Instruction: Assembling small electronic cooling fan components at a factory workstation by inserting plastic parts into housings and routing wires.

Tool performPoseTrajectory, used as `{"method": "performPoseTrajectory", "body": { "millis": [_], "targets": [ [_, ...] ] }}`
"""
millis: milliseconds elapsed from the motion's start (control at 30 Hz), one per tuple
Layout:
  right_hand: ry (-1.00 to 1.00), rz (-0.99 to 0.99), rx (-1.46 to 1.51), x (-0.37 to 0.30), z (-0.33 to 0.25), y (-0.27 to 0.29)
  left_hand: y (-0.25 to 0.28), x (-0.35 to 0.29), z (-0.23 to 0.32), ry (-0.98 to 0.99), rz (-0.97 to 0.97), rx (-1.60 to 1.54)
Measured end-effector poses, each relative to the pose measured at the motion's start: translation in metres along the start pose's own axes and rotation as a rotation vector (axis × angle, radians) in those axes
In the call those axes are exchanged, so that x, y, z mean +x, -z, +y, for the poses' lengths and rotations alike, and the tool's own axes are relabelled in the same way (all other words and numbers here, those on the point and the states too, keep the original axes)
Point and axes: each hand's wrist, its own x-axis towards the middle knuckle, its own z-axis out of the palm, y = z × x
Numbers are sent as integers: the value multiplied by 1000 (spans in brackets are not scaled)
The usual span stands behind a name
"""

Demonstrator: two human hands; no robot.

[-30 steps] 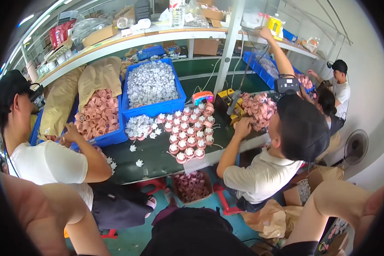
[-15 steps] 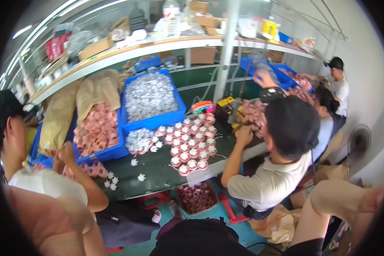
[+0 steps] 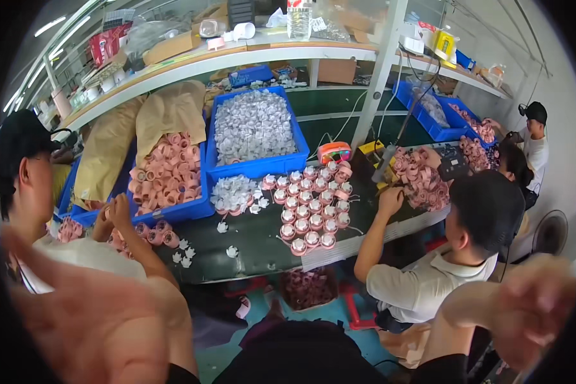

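Note:
My left hand (image 3: pixel 102 320) is raised at the lower left, very near the camera and blurred. Its fingers look spread, and nothing shows in it. At the right edge my right hand (image 3: pixel 536 310) is raised too, its fingers bent and smeared. Whether it holds anything cannot be made out. Both hands are well apart from the workbench (image 3: pixel 256 246). On the bench, pink ring-shaped parts topped with white star-like pieces (image 3: pixel 313 217) stand in close rows. Beside them lies a heap of loose white pieces (image 3: pixel 230 194).
A blue bin (image 3: pixel 256 168) holds white pieces; another blue bin (image 3: pixel 201 208) holds pink rings. One co-worker (image 3: pixel 422 275) sits at the right, another (image 3: pixel 38 185) at the left. A box of pink parts (image 3: pixel 308 306) stands below the bench. A shelf (image 3: pixel 269 52) runs above.
My view has shifted, so the bench sits further right. Both my hands show more fully and higher. The right co-worker's raised far hand no longer shows, and that person sits further right in view.

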Motion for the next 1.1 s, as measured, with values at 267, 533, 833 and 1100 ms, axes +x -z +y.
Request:
{"method": "performPoseTrajectory", "body": {
  "millis": [267, 533, 833, 1100],
  "targets": [
    [-112, -170, -481, -165, 435, -18, -38, -242, -140, 407, -1043, 568],
    [63, -496, -974, -114, 542, -61, -68, -312, -236, 326, -1260, 477],
    [73, -470, -624, -109, 551, -87, -28, -312, -244, 418, -1214, 436],
    [112, -503, -376, -103, 532, -171, 44, -280, -240, 619, -1251, 617]
  ]
}}
